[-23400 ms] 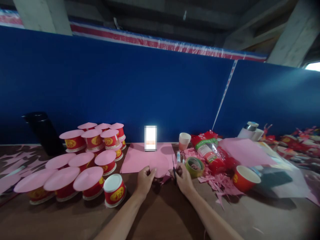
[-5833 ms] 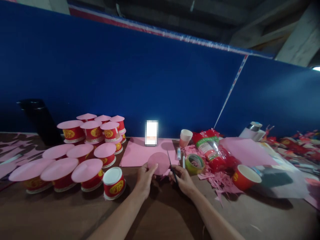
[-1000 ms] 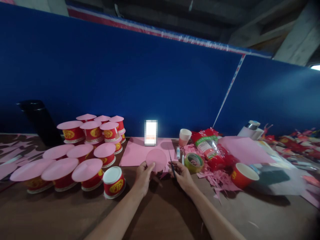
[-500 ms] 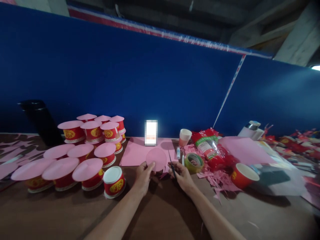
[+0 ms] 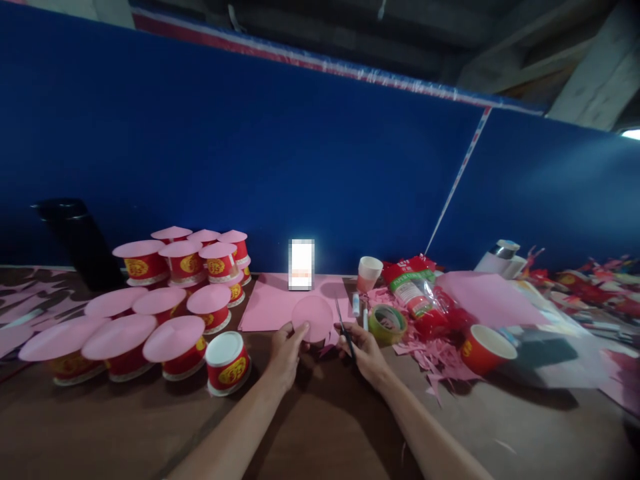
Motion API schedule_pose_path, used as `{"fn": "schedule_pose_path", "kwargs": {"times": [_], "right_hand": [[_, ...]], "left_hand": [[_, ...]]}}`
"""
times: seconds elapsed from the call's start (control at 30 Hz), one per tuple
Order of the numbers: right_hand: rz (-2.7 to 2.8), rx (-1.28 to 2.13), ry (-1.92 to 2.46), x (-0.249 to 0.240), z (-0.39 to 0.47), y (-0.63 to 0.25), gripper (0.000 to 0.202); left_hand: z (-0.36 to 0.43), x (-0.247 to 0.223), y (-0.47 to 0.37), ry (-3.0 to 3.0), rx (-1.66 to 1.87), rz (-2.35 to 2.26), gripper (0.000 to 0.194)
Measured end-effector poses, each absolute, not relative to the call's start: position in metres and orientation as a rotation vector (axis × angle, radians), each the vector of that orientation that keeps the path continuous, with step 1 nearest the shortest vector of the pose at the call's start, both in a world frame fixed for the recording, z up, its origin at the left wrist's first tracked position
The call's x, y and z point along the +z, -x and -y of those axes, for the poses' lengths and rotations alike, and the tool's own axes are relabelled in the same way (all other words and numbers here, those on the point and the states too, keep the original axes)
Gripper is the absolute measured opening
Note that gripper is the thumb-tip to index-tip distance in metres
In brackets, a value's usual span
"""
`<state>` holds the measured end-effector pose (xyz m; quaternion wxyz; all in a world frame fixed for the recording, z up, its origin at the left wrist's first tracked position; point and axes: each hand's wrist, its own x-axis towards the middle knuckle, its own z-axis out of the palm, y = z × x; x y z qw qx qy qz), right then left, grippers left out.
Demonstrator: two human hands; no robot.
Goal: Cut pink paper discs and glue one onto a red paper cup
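Observation:
A round pink paper disc is pinched by its lower left edge between the thumb and fingers of my left hand. Just right of it, my right hand is closed on dark scissors, whose blades point up and away from me, apart from the disc. Beyond both hands lies a stack of pink paper sheets. Pink scraps show on the table between my hands.
Red cups with pink paper tops stand at the left, beside an upside-down red cup and a black bottle. To the right are green tape, pink shreds, a red bag and an orange-red cup.
The view has shifted very slightly. Both hands keep their grips, and the scissors' blades look slightly more apart.

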<state>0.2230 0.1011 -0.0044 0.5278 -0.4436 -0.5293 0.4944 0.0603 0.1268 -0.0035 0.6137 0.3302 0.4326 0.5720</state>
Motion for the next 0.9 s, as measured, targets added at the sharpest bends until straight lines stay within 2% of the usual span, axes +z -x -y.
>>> {"fn": "schedule_pose_path", "kwargs": {"times": [0.9], "right_hand": [[1.376,1.194,1.056,0.0001,-0.0998,-0.2211,0.044]], "left_hand": [[-0.1297,-0.0077,-0.0606,-0.745,1.328,-0.978,0.033]]}}
